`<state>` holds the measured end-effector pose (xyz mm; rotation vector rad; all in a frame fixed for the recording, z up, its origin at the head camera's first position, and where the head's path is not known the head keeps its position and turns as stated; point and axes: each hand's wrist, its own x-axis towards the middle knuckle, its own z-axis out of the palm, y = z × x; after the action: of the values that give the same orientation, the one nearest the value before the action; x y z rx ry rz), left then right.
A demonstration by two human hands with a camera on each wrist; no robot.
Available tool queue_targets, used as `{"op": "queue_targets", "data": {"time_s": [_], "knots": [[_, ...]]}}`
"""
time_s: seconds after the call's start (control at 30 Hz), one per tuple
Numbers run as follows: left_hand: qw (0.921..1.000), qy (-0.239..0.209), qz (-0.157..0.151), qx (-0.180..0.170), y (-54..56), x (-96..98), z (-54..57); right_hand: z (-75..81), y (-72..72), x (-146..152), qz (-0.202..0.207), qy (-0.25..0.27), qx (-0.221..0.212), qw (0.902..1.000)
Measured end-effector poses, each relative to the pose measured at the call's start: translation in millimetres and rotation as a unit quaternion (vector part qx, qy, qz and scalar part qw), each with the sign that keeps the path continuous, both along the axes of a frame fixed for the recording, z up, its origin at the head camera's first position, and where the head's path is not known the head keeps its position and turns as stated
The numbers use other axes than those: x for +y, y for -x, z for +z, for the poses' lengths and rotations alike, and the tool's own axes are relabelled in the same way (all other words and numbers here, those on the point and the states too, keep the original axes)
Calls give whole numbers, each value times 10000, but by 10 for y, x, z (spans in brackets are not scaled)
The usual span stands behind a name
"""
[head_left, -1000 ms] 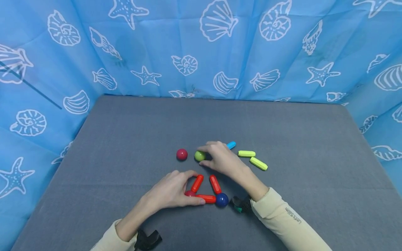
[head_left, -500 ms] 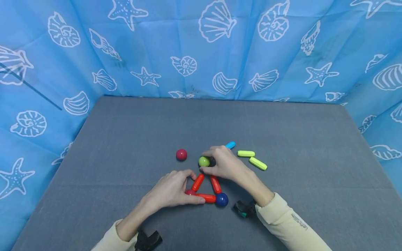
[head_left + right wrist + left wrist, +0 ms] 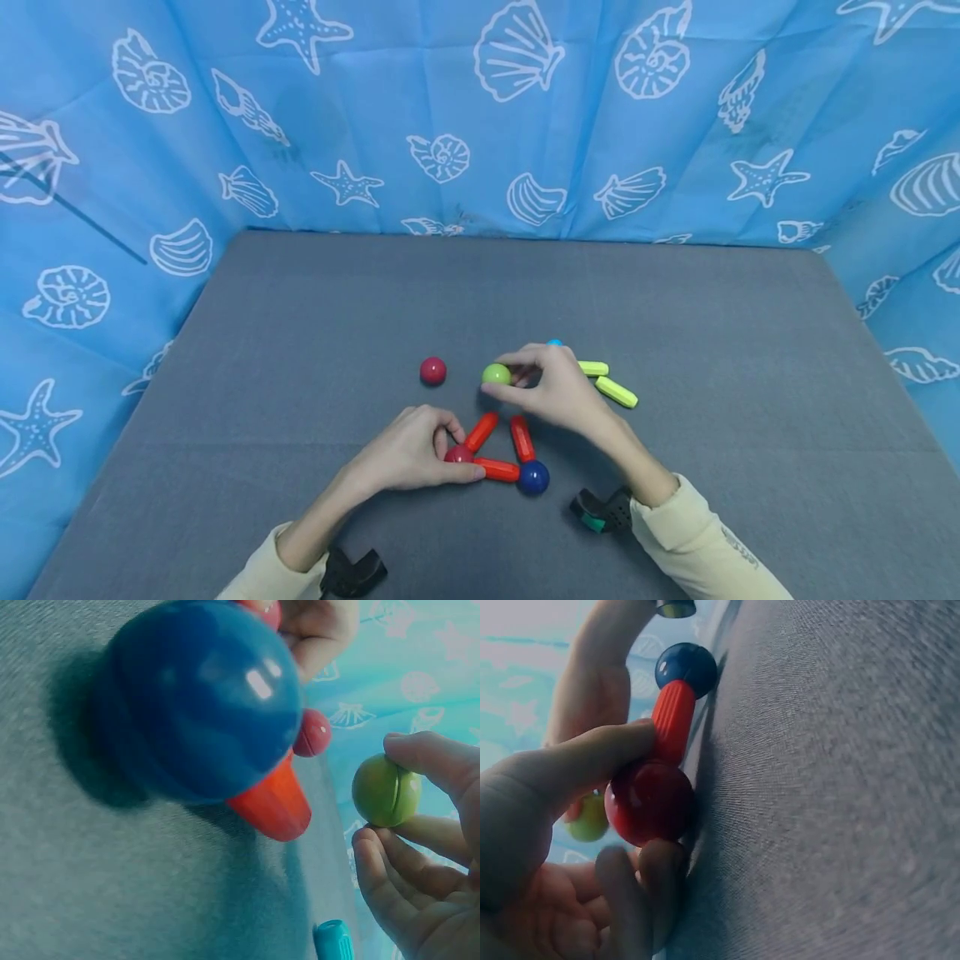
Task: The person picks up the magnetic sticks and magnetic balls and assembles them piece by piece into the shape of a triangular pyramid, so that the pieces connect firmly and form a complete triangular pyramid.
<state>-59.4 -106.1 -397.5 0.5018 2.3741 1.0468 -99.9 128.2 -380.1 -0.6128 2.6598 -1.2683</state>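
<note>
My right hand point(image 3: 558, 392) pinches a green ball point(image 3: 386, 790) between thumb and fingers, and the right wrist view shows it raised off the cloth. My left hand point(image 3: 408, 450) grips a red ball point(image 3: 651, 802), its thumb lying against a red stick point(image 3: 497, 470). That stick joins the red ball to a dark blue ball point(image 3: 533, 477). From the red ball a second red stick point(image 3: 482, 432) slants away, and a third red stick point(image 3: 522, 438) rises from the blue ball. The far ends of these two stand apart, just below the green ball.
Behind the hands lies a loose red ball point(image 3: 432, 371). Two yellow-green sticks point(image 3: 617, 392) and a blue stick point(image 3: 333, 940) rest right of the right hand, partly covered in the head view. A shell-patterned blue curtain point(image 3: 450, 108) borders the grey table point(image 3: 300, 333).
My right hand has moved the green ball slightly right and nearer, then lifted it. The joined red sticks and balls have shifted a little right, and my left fingers have drawn in toward the red ball.
</note>
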Motion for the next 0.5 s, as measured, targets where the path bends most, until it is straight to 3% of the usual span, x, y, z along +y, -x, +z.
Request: {"op": "queue_targets", "data": {"time_s": [0.23,0.5], "knots": [[9997,-141,155,-147,5,-4,3,-64,-9,59,7,-91,-758,9971],[9990,-259,372,40,0,4,8,-101,-3,119,59,65,-1115,9937]]}}
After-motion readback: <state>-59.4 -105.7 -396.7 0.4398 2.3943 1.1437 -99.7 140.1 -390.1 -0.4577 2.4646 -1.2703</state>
